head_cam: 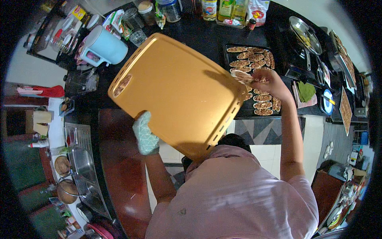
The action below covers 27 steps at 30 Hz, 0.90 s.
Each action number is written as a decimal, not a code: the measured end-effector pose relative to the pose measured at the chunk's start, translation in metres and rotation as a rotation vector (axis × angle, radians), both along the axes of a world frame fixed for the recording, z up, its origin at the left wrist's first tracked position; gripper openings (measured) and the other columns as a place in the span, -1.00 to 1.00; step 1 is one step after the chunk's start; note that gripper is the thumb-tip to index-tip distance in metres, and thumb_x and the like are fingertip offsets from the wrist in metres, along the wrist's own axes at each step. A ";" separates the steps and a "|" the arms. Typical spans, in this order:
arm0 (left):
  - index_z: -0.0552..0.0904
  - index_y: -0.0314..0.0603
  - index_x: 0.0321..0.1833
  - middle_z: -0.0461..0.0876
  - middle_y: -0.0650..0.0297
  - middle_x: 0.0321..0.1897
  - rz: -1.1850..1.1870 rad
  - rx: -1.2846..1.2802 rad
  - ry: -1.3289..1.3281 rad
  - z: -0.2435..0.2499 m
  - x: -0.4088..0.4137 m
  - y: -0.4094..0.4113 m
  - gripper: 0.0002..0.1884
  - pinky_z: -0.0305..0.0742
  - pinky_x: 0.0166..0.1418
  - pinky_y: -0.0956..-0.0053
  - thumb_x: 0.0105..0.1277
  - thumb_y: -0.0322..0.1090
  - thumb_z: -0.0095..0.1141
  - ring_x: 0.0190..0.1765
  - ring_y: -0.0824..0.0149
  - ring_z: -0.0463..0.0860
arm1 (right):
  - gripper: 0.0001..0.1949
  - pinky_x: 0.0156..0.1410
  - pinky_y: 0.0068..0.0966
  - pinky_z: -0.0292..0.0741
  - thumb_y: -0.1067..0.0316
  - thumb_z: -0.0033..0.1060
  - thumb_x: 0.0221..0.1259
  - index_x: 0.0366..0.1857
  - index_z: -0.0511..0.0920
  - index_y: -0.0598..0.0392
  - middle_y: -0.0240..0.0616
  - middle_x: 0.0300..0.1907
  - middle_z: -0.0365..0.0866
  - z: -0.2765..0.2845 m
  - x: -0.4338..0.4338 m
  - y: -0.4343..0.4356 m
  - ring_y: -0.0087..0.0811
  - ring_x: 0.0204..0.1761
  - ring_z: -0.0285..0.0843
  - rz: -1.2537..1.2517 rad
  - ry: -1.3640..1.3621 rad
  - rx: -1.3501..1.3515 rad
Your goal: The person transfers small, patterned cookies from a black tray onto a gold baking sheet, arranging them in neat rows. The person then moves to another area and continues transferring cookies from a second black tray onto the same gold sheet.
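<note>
My left hand [145, 134] wears a pale green patterned oven mitt and grips the near edge of a gold baking tray [176, 95]. The tray is held up at a slant in front of my body. One oval nut-topped cookie [123, 85] lies at its far left end. Between the fingers of my right hand [265, 82] is another oval cookie [241, 76], blurred, over the tray's right side. Below that hand, a dark baking tray [235, 116] carries rows of similar cookies; the gold tray and my hand hide some of them.
A blue pitcher [104, 46] and jars stand at the far left of the black counter [191, 35]. Oil bottles [226, 10] line the back. On the right are a lidded pan [306, 35], a green cloth [306, 91] and a plate [327, 103]. A steel sink [85, 167] lies left.
</note>
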<state>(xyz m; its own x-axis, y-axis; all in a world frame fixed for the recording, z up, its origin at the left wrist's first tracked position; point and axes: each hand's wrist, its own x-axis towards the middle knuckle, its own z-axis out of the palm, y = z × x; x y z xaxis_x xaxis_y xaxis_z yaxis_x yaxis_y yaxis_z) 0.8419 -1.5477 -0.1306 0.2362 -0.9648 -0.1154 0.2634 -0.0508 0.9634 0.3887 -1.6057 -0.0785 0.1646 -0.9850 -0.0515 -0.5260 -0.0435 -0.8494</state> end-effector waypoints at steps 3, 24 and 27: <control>0.68 -0.33 -0.11 0.73 0.16 -0.17 -0.066 0.011 -0.053 -0.013 -0.010 -0.003 -0.79 0.61 -0.02 0.39 0.21 -0.43 0.19 -0.13 0.30 0.70 | -0.63 -0.01 -0.32 0.57 0.20 0.48 -0.01 -0.13 0.69 0.15 -0.11 -0.21 0.75 0.029 0.093 -0.045 -0.25 -0.18 0.70 0.333 0.124 -0.072; 0.65 -0.27 -0.01 0.65 0.13 -0.06 -0.208 -0.457 -0.689 -0.031 -0.039 -0.011 -0.75 0.49 0.26 0.24 0.30 -0.34 0.18 0.05 0.19 0.62 | -0.42 0.24 -0.08 0.38 0.10 0.46 -0.08 0.11 0.51 0.00 -0.10 -0.01 0.63 -0.015 0.263 -0.121 -0.09 0.14 0.55 0.366 0.530 -0.341; 0.62 -0.35 0.04 0.66 0.09 -0.05 -0.231 -0.158 -0.191 -0.063 -0.038 -0.016 -0.68 0.56 0.19 0.27 0.22 -0.44 0.22 0.03 0.19 0.64 | -0.37 0.26 -0.07 0.36 0.11 0.46 -0.09 0.16 0.45 0.00 -0.09 0.00 0.62 -0.005 0.266 -0.121 -0.08 0.14 0.54 0.304 0.570 -0.402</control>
